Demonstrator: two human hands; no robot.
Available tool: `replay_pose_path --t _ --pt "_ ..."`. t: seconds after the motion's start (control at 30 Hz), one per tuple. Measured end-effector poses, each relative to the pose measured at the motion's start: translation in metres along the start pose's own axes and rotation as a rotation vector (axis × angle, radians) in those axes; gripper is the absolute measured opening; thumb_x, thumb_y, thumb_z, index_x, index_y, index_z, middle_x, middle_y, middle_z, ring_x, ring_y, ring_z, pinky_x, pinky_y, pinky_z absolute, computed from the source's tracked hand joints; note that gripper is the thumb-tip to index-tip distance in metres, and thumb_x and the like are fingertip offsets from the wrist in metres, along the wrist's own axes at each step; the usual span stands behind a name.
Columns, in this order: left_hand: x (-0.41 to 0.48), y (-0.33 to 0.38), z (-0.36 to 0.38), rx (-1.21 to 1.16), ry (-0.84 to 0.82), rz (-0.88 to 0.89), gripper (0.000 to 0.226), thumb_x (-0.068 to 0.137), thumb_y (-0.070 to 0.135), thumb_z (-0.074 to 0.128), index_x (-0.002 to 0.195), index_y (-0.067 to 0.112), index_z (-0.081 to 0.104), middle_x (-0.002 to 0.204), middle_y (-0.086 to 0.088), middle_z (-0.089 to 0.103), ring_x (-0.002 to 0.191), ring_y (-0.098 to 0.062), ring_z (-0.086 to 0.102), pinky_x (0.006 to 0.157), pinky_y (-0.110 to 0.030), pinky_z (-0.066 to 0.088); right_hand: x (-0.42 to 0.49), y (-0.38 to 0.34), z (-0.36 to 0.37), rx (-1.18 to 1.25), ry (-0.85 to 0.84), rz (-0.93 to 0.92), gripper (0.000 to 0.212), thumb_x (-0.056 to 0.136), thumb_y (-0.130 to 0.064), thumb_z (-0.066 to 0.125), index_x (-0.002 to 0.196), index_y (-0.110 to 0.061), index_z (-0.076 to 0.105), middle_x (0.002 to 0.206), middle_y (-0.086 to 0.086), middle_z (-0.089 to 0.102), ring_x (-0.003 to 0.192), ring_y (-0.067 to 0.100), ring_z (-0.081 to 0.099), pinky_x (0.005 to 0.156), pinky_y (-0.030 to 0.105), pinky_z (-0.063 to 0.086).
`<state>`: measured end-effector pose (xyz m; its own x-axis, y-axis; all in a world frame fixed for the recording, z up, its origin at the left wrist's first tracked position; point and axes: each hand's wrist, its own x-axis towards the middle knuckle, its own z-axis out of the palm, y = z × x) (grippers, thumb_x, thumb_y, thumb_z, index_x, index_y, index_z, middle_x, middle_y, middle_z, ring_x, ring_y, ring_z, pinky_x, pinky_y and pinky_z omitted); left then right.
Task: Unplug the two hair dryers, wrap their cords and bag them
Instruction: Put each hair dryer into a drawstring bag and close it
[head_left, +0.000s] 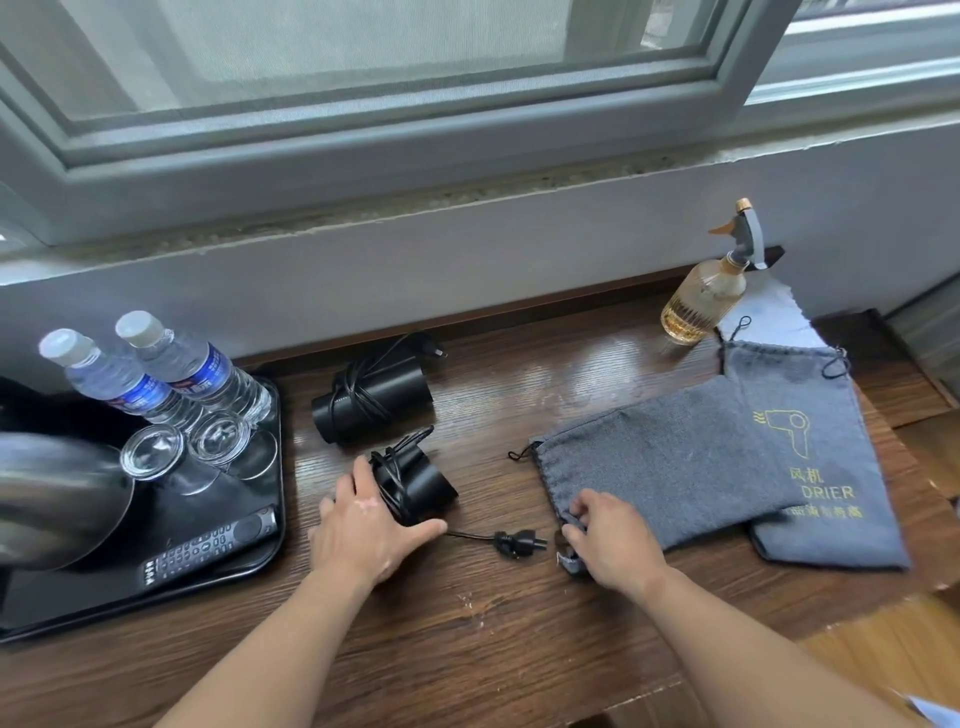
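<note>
Two black hair dryers lie on the wooden table, each with its cord wound round the body. The far dryer (374, 395) lies by the wall with its plug pointing right. My left hand (363, 525) grips the near dryer (415, 488), whose plug (519, 543) trails loose on the table. Two grey drawstring bags overlap at the right. My right hand (613, 540) pinches the open mouth of the front bag (670, 467). The back bag (831, 457) bears a yellow dryer logo.
A black tray (270, 545) at the left holds two water bottles (156, 374), upturned glasses, a remote control and a metal kettle (52, 493). An amber spray bottle (711, 291) stands at the back right beside a cloth. The table's front edge runs along the lower right.
</note>
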<state>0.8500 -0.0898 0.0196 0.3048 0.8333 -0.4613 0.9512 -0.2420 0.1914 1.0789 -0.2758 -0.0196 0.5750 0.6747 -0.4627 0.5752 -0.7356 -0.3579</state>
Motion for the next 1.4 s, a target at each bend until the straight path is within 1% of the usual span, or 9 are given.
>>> replay_pose_path --t 0.17,0.23,0.43,0.53,0.67,0.97,1.13,1.23,1.4 --pt "-0.004 -0.007 0.008 0.009 0.026 0.067 0.144 0.047 0.091 0.067 0.155 0.027 -0.004 0.154 -0.011 0.031 0.128 -0.037 0.05 0.101 -0.048 0.049 -0.002 0.005 -0.008 0.08 0.007 0.06 0.009 0.088 -0.038 0.068 0.086 -0.034 0.06 0.077 -0.012 0.065 0.086 0.013 0.065 0.08 0.03 0.052" --pt "-0.005 -0.008 0.01 0.026 0.034 0.076 0.144 0.048 0.091 0.066 0.155 0.028 -0.007 0.155 -0.011 0.028 0.126 -0.036 0.052 0.099 -0.047 0.05 -0.005 0.006 -0.008 0.09 0.011 0.064 0.009 0.087 -0.038 0.069 0.085 -0.035 0.06 0.075 -0.013 0.065 0.083 0.011 0.065 0.078 0.029 0.052" --pt "-0.005 -0.014 0.008 -0.012 0.06 0.066 0.132 0.055 0.089 0.063 0.154 0.027 0.003 0.151 -0.008 0.038 0.118 -0.035 0.059 0.094 -0.043 0.051 -0.016 0.006 -0.01 0.145 0.03 0.054 0.008 0.086 -0.035 0.072 0.083 -0.032 0.065 0.071 -0.012 0.067 0.075 0.003 0.064 0.078 0.024 0.051" --pt "-0.01 -0.017 0.006 -0.144 0.103 0.023 0.13 0.052 0.089 0.065 0.153 0.029 0.01 0.148 -0.005 0.045 0.123 -0.035 0.057 0.097 -0.045 0.049 -0.02 0.008 -0.013 0.198 0.063 0.066 0.011 0.084 -0.035 0.074 0.077 -0.03 0.067 0.066 -0.011 0.068 0.072 -0.001 0.064 0.074 0.022 0.049" --pt "-0.019 -0.002 -0.001 -0.319 0.192 0.062 0.126 0.052 0.084 0.071 0.152 0.029 0.018 0.149 -0.004 0.047 0.129 -0.032 0.052 0.102 -0.048 0.047 -0.024 0.005 -0.021 0.222 0.086 0.075 0.016 0.084 -0.035 0.074 0.071 -0.032 0.064 0.064 -0.012 0.068 0.068 -0.006 0.062 0.062 0.008 0.04" --pt "-0.025 0.051 -0.014 -0.625 0.308 0.132 0.122 0.051 0.08 0.076 0.148 0.028 0.022 0.144 -0.006 0.049 0.129 -0.03 0.05 0.107 -0.045 0.046 -0.023 0.001 -0.032 0.335 0.125 0.128 0.018 0.084 -0.033 0.075 0.07 -0.024 0.068 0.059 -0.009 0.068 0.06 -0.004 0.062 0.056 0.009 0.041" --pt "-0.031 0.072 -0.001 -0.708 0.303 0.149 0.121 0.051 0.078 0.078 0.146 0.029 0.023 0.141 -0.006 0.051 0.127 -0.027 0.05 0.107 -0.042 0.046 -0.017 -0.001 -0.029 0.484 0.097 0.19 0.017 0.082 -0.029 0.075 0.07 -0.019 0.068 0.057 -0.005 0.069 0.057 0.01 0.065 0.067 0.032 0.056" --pt "-0.033 0.074 0.013 -0.705 0.265 0.145 0.118 0.049 0.076 0.079 0.145 0.031 0.026 0.139 -0.001 0.051 0.124 -0.026 0.052 0.104 -0.039 0.047 -0.013 0.004 -0.027 0.574 0.096 0.22 0.015 0.081 -0.026 0.074 0.072 -0.015 0.069 0.055 -0.001 0.068 0.054 0.014 0.063 0.071 0.047 0.059" --pt "-0.039 0.065 0.031 -0.624 0.176 0.144 0.117 0.05 0.076 0.079 0.145 0.036 0.024 0.141 0.001 0.048 0.121 -0.027 0.055 0.099 -0.037 0.047 -0.011 0.008 -0.032 0.696 0.122 0.267 0.012 0.085 -0.017 0.072 0.075 -0.012 0.069 0.051 0.0 0.064 0.053 0.016 0.062 0.069 0.056 0.06"
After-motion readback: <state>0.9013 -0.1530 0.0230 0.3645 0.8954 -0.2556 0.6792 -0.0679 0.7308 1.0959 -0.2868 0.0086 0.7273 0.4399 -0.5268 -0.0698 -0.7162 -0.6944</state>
